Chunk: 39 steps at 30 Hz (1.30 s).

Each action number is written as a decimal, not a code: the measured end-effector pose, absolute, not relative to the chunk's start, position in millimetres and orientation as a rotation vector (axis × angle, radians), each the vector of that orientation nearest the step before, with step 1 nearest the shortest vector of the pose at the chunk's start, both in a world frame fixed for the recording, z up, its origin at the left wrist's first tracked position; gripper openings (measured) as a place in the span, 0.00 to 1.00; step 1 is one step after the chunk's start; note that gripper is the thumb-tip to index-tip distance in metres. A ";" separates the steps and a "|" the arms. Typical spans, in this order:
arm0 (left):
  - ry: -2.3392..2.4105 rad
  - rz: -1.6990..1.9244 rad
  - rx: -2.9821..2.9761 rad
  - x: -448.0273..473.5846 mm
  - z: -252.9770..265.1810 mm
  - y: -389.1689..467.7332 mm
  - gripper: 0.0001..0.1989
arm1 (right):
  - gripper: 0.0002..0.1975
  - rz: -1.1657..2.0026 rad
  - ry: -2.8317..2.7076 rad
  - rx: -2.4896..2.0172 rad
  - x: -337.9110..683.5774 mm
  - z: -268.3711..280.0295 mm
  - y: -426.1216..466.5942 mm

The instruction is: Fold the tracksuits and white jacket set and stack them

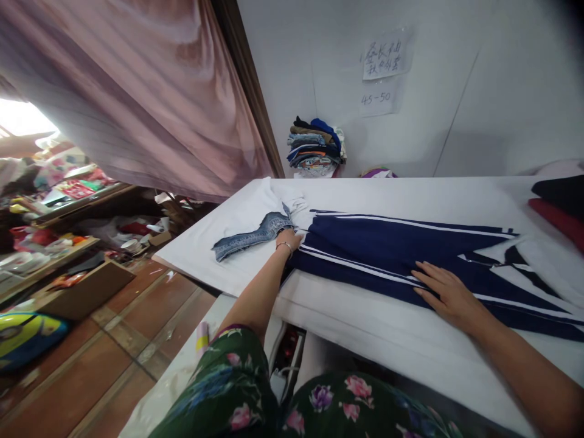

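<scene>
The person's right hand (449, 297) lies flat, fingers apart, on a long navy cloth garment with white stripes (378, 243), spread over a white table (410, 198). The left hand (288, 239) is at its end, beside a frayed blue denim piece (250, 236); its grip cannot be told.

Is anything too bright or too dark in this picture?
In the head view, the far-left bright patch is washed out white; the top right corner turns dark; a soft shadow falls on the wall beside the clothes stack; the navy striped garment shows no glare.
</scene>
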<state>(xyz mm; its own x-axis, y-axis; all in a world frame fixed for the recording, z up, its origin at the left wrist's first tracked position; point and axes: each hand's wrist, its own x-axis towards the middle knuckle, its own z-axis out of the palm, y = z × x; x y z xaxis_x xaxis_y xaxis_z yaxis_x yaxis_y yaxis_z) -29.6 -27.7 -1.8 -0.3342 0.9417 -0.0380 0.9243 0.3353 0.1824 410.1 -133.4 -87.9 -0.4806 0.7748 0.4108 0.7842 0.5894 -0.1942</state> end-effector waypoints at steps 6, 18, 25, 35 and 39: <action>2.488 0.193 1.634 -28.2 2.6 -22.6 0.20 | 0.25 0.017 -2.353 -1.269 410.2 -87.4 -132.3; 2.494 0.258 1.638 -12.7 -4.9 -4.7 0.22 | 0.27 0.117 -2.365 -1.435 404.3 -76.8 -136.8; 2.483 0.355 1.837 -2.6 9.0 -16.7 0.21 | 0.26 0.266 -2.330 -1.463 402.0 -60.3 -138.4; 1.802 0.009 2.630 61.1 -34.7 -46.8 0.27 | 0.26 0.410 -2.323 -1.538 401.7 -41.0 -143.0; 1.809 -0.010 2.639 59.0 -40.6 -44.2 0.28 | 0.21 0.242 -2.190 -1.729 444.7 -37.5 -148.9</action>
